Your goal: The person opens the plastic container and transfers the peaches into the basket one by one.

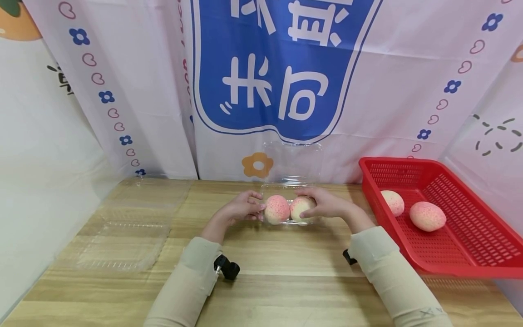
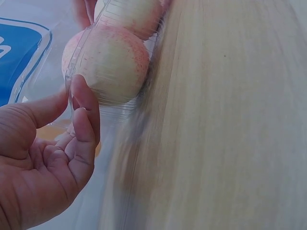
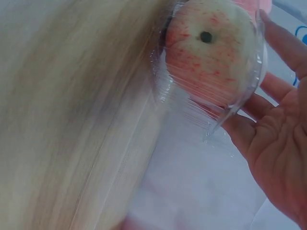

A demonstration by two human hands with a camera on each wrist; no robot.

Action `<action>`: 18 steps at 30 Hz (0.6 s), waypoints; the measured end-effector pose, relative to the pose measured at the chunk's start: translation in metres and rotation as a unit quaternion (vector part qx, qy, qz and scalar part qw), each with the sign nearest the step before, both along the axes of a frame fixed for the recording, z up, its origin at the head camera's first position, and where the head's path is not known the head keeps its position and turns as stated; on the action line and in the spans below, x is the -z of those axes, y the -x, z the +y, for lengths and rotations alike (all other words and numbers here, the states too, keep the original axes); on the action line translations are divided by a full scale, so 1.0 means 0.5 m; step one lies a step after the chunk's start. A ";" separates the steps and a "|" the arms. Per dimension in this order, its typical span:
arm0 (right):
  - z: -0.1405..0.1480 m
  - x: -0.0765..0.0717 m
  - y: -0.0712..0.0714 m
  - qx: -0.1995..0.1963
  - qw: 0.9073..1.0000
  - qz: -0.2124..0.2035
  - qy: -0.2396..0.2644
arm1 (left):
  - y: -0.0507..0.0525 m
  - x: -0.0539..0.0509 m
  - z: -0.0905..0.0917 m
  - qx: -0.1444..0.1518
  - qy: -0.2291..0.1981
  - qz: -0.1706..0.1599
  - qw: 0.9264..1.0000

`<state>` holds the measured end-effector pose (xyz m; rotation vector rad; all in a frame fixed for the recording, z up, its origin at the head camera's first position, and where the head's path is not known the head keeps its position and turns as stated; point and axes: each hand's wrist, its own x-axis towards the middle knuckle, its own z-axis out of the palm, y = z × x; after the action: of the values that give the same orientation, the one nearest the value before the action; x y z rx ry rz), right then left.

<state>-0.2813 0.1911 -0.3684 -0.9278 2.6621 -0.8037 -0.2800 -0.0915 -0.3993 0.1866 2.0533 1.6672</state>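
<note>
Two peaches [image 1: 277, 210] in a clear box [image 1: 292, 222]
Left hand [image 1: 243, 206] pinches its left rim [image 2: 80, 53]; right hand [image 1: 328, 203] touches the right peach [image 1: 298, 207], grip unclear.

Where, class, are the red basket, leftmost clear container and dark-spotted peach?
Red basket [image 1: 446, 247], head view: bare floor.
Leftmost clear container [image 1: 122, 243], head view: base.
Dark-spotted peach [image 3: 210, 60], right wrist view: skin below spot.

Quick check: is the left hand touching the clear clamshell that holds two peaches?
Touching. The left wrist view shows the left hand pinching the clear clamshell by its rim, between thumb and fingers.
</note>
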 end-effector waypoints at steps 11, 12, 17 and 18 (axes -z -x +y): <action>-0.010 -0.004 0.009 -0.032 0.999 0.011 -0.036 | 0.004 -0.002 -0.001 0.001 -0.002 0.001 1.000; -0.011 -0.004 0.010 -0.032 0.999 0.012 -0.039 | 0.004 -0.003 -0.001 0.001 -0.001 0.002 1.000; -0.017 -0.001 0.013 -0.026 0.998 0.010 -0.061 | 0.002 0.000 0.000 0.000 0.000 0.003 1.000; -0.019 0.000 0.013 -0.026 0.997 0.009 -0.066 | 0.002 0.001 0.000 0.000 0.000 0.003 1.000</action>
<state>-0.2878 0.1819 -0.3686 -0.9700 2.6581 -0.6024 -0.2808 -0.0913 -0.3997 0.1916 2.0570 1.6686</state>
